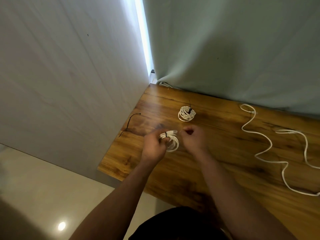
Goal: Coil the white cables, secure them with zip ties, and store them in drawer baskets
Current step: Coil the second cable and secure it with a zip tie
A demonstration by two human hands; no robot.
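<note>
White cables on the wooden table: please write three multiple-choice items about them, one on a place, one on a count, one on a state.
1. Where does the tied coil lie? A) on the table B) on the floor C) in a basket
2. How many coiled bundles show? A) one B) two C) four
3. The long cable at the right is: A) tied B) loose C) cut apart
Key: 1A, wood is under it; 2B, one lies, the left hand holds a second coil; 3B, it snakes uncoiled.
</note>
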